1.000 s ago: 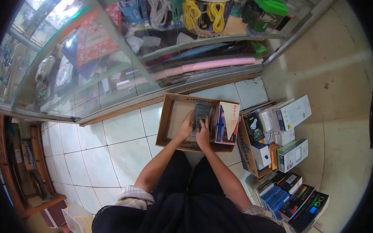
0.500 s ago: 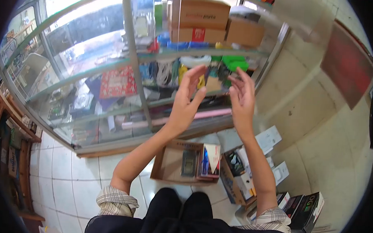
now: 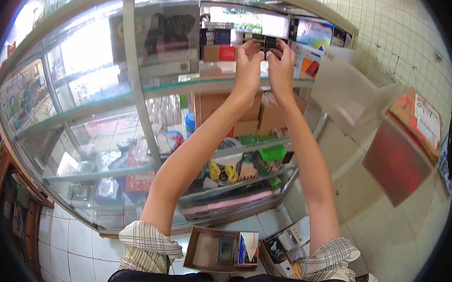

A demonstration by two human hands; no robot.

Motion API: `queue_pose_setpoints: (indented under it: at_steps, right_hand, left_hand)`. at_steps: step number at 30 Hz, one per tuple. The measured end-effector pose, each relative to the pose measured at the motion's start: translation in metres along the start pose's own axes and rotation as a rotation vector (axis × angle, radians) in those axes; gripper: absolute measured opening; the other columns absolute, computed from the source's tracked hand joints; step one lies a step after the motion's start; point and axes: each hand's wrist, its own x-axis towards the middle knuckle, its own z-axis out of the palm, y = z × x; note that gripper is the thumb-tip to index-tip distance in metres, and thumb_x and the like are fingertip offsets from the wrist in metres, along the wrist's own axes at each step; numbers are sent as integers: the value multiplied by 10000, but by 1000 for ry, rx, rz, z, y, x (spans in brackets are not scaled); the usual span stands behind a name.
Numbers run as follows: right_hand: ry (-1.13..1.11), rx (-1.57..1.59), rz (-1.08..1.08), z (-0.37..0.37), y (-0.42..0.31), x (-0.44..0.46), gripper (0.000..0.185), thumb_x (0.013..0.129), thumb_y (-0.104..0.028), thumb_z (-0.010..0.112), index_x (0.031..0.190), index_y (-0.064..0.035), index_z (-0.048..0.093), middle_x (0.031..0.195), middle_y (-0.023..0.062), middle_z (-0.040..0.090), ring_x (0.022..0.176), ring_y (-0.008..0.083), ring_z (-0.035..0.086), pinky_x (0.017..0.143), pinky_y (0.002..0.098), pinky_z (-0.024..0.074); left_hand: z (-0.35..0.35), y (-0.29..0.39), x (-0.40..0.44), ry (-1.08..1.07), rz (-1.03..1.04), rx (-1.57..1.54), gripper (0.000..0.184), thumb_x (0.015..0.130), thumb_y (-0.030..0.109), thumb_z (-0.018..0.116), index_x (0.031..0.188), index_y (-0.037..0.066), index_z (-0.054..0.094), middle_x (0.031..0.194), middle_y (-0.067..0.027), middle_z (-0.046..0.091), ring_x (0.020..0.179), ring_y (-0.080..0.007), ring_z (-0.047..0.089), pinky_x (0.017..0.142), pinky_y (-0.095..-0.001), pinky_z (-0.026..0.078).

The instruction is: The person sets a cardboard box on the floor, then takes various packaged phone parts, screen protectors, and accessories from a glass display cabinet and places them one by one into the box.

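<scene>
Black boxes [image 3: 271, 44] sit partly hidden behind our blurred fingers [image 3: 244, 52] on a cabinet shelf [image 3: 213, 84] as we raise our left hand [image 3: 248, 71] and right hand [image 3: 281, 70], loosely curled, any grip unclear, higher than moments ago.

The white tile floor [image 3: 80, 240] has an open brown box [image 3: 201, 248] on it, w/ a 2nd box [image 3: 268, 260] just beside. Up high, a glass shelf [image 3: 188, 87] holds lots of small boxes [image 3: 227, 53].
</scene>
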Motion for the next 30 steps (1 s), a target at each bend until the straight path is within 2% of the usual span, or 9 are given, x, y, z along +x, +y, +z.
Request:
queue_pose_setpoints:
  at_steps: [3,7,11,12,18,22,25,27,30]
  right_hand:
    - [-34,-245,-40,20,54,39,437,768,-71,526,1160,83,410,1098,210,416,978,332,476,861,373,393]
    - [-168,-505,-132,40,127,65,576,709,-98,555,1231,46,359,1234,243,362,1074,418,367,941,473,309]
    - [-294,-643,-65,43,123,75,676,712,-161,575,1324,-104,295,1354,184,255,1175,433,259,990,511,246]
    - [-329,-707,-76,43,124,78,680,713,-169,575,1328,-105,290,1363,174,246,1186,433,247,999,513,230]
    - [-381,-909,-86,48,139,86,636,729,-163,561,1318,-148,322,1376,129,260,1222,441,198,1000,572,158]
    - [-378,-885,-110,47,143,88,581,721,-151,570,1272,-136,384,1336,133,324,1211,442,209,1002,561,166]
    - [-300,-861,-209,41,132,87,536,690,-154,613,1196,-140,436,1227,118,412,1098,417,324,945,519,271]
    - [-331,-737,-111,39,118,88,456,705,-151,600,1143,-105,486,1154,142,450,1071,412,351,938,507,280]
    - [-194,-512,-169,41,100,83,261,746,-153,606,966,-48,514,978,184,446,915,365,438,846,438,354]
  left_hand:
    - [5,-21,49,123,-88,36,409,840,61,417,1239,5,344,1247,-168,398,1167,-230,394,991,-328,297]
    - [-6,-71,101,270,16,643,517,745,95,489,1226,-15,335,1163,-233,398,1097,-364,389,965,-403,300]
    - [-25,-104,116,166,94,914,685,675,115,630,1231,-78,282,1168,-283,359,1119,-418,339,1000,-454,233]
    - [-26,-104,116,145,15,942,744,655,97,663,1245,-93,251,1219,-279,326,1151,-421,312,1014,-454,222]
    - [-40,-113,123,57,80,973,721,696,71,619,1282,-70,224,1291,-272,291,1202,-419,273,1029,-450,208]
    - [-37,-110,121,-13,31,1019,659,724,56,571,1289,-34,246,1252,-274,344,1186,-416,301,1019,-445,232]
    - [-35,-108,121,-2,57,1055,643,728,47,553,1292,-25,251,1227,-270,370,1160,-416,321,1004,-459,245]
    - [-32,-100,118,89,63,1045,586,723,61,563,1248,-1,311,1172,-248,390,1071,-414,407,957,-463,304]
    - [-25,-79,114,350,-16,778,406,735,159,582,1085,39,415,1075,-214,377,903,-388,516,838,-450,405]
